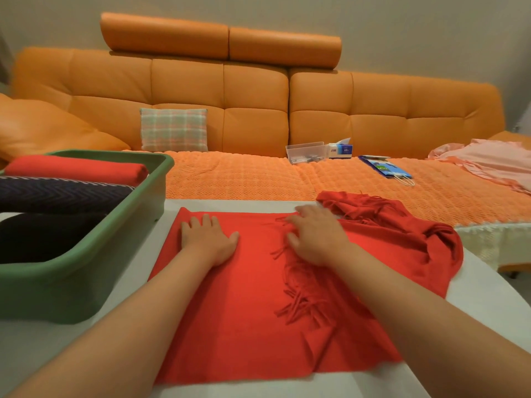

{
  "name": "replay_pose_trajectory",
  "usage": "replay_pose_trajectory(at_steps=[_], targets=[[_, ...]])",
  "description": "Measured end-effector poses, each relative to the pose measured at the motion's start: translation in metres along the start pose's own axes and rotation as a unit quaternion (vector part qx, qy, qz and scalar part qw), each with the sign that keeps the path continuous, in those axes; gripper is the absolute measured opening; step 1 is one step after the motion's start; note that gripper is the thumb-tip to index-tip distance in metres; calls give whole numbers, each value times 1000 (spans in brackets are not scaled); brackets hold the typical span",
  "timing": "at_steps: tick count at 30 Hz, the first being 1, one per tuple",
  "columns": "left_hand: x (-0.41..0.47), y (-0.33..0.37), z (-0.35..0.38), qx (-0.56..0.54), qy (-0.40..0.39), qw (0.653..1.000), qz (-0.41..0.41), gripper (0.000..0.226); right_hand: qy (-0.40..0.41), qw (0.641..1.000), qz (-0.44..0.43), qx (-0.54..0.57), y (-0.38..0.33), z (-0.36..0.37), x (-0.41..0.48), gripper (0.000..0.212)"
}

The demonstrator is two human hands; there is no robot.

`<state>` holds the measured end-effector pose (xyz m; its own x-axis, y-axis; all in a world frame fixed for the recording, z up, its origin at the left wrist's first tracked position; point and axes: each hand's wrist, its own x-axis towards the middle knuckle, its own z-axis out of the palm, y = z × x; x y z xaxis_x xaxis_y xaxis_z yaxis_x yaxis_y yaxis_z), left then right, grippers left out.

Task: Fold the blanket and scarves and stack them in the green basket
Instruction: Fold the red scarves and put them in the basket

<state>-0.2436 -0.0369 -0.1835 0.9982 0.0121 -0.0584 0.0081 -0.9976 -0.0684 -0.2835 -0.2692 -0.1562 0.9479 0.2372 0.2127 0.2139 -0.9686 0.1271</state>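
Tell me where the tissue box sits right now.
In the head view, the white and blue tissue box stands right of centre on the seat of the orange sofa, beside the clear plastic container on its left.

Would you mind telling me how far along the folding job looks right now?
Done: a red roll, a navy patterned cloth and a black cloth lie folded in the green basket. In hand: left hand and right hand rest flat on the red scarf on the table, its right end bunched. Left: finish folding it, then stack it there.
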Motion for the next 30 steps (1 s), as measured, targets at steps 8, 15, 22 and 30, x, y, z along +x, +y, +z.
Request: replay_pose_trajectory(at_steps=[8, 15, 22, 30], targets=[[-5, -27, 3, -58, -32, 998, 6, 83, -147, 989, 19, -20, 7, 3, -28, 58], [-44, 15, -24, -28, 131, 974, 185, 34, -5, 994, -46, 100, 22, -33, -85, 37], [-107, 37, -18, -71, 58, 945, 315, 30, -186, 921, -72, 333, -37, -65, -130, 54], [-153, 6, 2, -18, -10, 961, 274, 65, -219, 970, -53, 88, -42, -91, -152, 33]])
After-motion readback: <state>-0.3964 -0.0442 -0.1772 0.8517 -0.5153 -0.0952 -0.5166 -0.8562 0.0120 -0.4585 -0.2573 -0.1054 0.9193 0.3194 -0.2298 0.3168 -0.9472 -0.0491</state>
